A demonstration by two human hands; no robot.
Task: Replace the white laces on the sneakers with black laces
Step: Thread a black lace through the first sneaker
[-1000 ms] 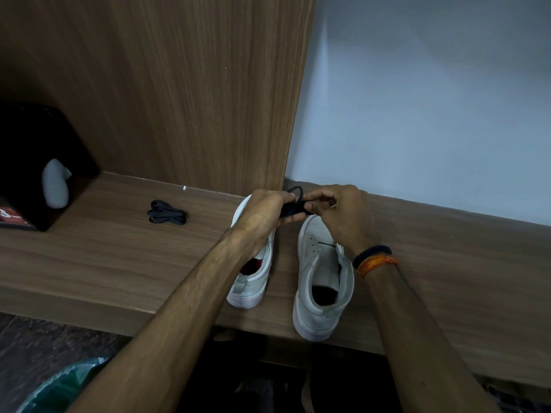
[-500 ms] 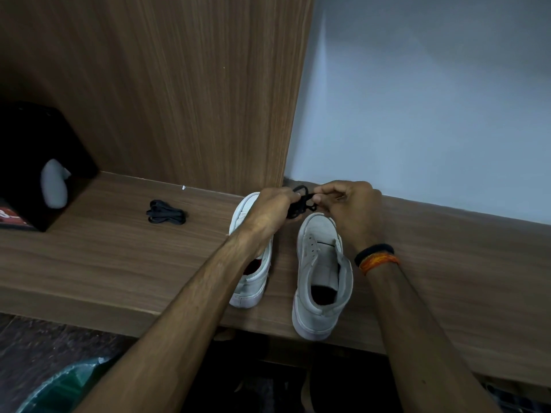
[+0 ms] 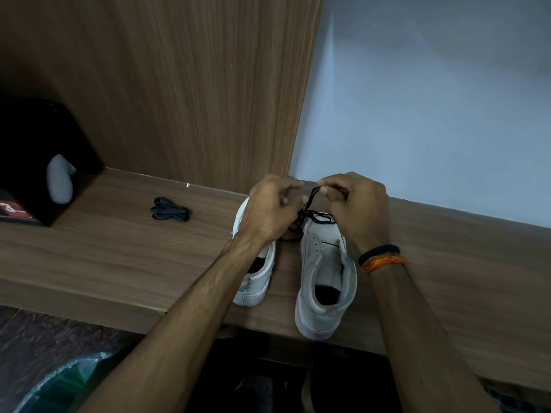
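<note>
We see both sneakers (image 3: 323, 272) unlaced; our left hand (image 3: 272, 208) and right hand (image 3: 356, 204) pinch one black lace (image 3: 313, 216), unthreaded. The second bundle (image 3: 170, 212) waits at centre-left.

Left shoe (image 3: 256, 281): toe and middle hidden under the left forearm and left hand (image 3: 272, 208).
Black box (image 3: 32, 162): cut off by the left edge.
Green bag (image 3: 56, 383): cropped at the bottom corner.
</note>
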